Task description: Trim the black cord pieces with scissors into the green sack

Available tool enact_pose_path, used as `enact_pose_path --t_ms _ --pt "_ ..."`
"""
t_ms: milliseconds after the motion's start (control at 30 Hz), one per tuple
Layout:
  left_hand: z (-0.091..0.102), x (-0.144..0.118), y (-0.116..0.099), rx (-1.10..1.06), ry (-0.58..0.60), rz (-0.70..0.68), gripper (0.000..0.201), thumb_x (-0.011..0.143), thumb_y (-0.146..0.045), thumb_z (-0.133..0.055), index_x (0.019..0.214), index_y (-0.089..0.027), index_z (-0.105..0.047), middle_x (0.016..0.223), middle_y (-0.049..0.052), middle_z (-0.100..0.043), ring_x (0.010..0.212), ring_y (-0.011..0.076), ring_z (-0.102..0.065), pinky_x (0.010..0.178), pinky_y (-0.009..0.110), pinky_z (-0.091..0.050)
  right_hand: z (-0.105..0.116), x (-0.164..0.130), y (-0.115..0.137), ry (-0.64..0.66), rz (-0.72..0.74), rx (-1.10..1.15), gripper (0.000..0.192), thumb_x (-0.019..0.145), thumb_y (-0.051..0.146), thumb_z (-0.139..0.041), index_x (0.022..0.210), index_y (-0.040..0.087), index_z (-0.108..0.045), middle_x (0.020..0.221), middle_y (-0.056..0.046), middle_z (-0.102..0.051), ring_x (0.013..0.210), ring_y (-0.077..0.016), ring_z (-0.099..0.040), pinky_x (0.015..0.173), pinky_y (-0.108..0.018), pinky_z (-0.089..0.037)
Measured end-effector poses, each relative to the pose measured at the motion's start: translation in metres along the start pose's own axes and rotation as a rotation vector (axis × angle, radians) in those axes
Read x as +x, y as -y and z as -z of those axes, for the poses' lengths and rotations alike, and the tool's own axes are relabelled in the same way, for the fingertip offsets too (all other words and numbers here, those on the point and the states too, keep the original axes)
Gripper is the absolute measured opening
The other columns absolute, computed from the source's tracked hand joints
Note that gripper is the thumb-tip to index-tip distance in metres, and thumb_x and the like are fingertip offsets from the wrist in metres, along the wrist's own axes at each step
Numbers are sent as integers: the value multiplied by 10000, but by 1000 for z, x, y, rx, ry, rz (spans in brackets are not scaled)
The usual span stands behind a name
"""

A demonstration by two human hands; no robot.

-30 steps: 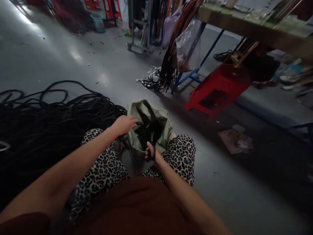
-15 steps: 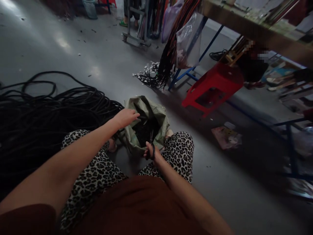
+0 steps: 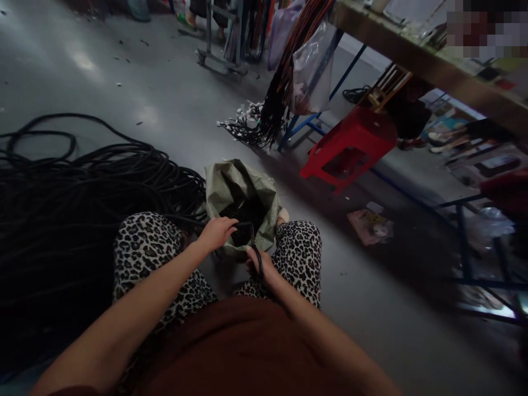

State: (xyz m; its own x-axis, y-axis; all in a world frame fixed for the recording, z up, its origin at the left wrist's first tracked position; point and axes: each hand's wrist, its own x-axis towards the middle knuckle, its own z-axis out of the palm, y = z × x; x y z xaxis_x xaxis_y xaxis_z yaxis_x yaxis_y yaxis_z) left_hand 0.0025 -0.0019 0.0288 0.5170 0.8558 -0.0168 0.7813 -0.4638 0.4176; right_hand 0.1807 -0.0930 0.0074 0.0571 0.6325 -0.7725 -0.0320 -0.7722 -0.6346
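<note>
My left hand (image 3: 218, 232) is closed around a black cord (image 3: 244, 225), whose end sticks out to the right over the bag's mouth. In my right hand (image 3: 260, 264) is a pair of scissors (image 3: 259, 257) with dark handles. Their blades point up and meet the cord near its end; whether they are closed on it I cannot tell. Below both hands stands an open greenish woven sack (image 3: 214, 190) between my knees, with dark pieces inside. A big heap of black cord (image 3: 136, 170) lies to the left, partly behind my left knee.
A red plastic stool (image 3: 358, 137) stands on the floor at the right, under a workbench (image 3: 412, 47) with blue legs. A bundle of cords with white tips (image 3: 276, 104) hangs from the bench beside a clear plastic bag (image 3: 311, 71). Other people are partly visible behind.
My left hand has come down and nearer, bringing the cord to the scissors. My right hand stays close to the sack's near rim. The view has shifted slightly.
</note>
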Motion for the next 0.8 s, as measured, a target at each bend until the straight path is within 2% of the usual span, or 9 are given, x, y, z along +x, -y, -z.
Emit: enact_pose_path --t_ms 100,200,500,800 --pt "-3 1 1 -21 59 46 304 890 -328 -437 1133 -218 -584 1012 60 -661 945 176 -601 834 292 -436 5 5 -6 -15 0 -78 332 822 466 -549 713 155 -509 518 21 -525 379 -86 -496 344 -169 -354" --pt "-6 3 2 -36 84 52 301 885 -324 -446 1129 -223 -590 1013 57 -663 940 171 -603 830 284 -442 6 11 -11 -3 -19 -57 334 826 466 -547 730 148 -513 529 23 -530 380 -84 -505 361 -171 -366" --pt "-18 5 2 -68 117 42 313 883 -333 -442 1129 -223 -601 969 56 -667 891 178 -608 789 284 -447 4 19 -12 64 -72 -14 311 825 438 -563 760 135 -547 554 15 -563 391 -83 -530 385 -170 -388" --pt "-23 3 3 -99 126 27 314 883 -322 -437 1137 -226 -594 1006 51 -667 934 179 -604 823 290 -447 -2 28 -15 107 -44 -33 346 825 467 -558 761 127 -550 571 -2 -571 399 -90 -543 370 -170 -385"
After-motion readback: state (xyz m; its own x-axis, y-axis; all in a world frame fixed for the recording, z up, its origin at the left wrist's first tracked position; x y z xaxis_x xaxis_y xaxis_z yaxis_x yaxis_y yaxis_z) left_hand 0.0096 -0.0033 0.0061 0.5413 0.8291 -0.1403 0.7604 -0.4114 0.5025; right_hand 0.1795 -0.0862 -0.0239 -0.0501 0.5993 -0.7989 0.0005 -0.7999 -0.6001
